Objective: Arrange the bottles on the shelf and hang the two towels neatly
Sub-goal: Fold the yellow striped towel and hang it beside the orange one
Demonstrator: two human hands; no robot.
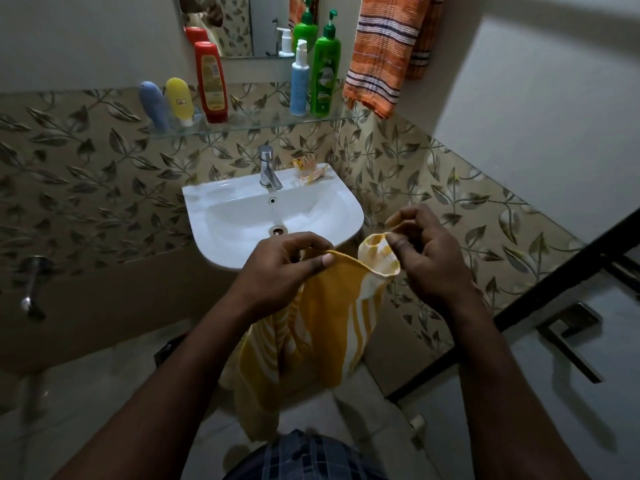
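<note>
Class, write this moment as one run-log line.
phase: towel hanging | left hand: pinches yellow towel top edge | right hand: pinches same edge | orange towel: hung | five bottles: on glass shelf

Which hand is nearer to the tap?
Left. The left hand holds the yellow towel in front of the sink, almost straight below the tap. The right hand pinches the towel's other corner farther right, past the sink's edge.

Glass shelf (249,124), clear and smooth; glossy plastic bottles (211,81); glossy white sink (214,237); shiny metal tap (267,168); 2 rough cloth towels (311,323).
</note>
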